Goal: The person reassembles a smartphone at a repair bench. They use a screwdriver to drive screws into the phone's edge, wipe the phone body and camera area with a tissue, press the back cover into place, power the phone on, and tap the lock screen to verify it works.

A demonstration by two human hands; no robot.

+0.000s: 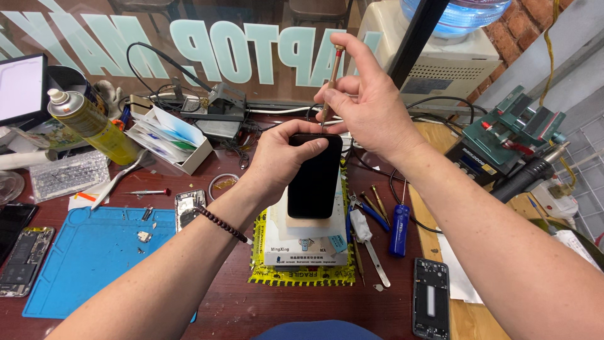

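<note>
My left hand (280,154) grips the top end of a black smartphone (313,179), which stands tilted on a white box (306,242) wrapped in yellow tape. In my right hand (365,101) I hold a slim screwdriver (331,79) with a reddish-brown handle, its tip pointing down at the phone's top edge. A dark bead bracelet (221,223) circles my left wrist.
A blue work mat (94,252) lies left with small parts and an opened phone (187,208). A yellow spray can (94,123), a white box of papers (170,138), tweezers, pliers and a blue-handled tool (397,230) lie around. A green clamp station (513,132) stands right.
</note>
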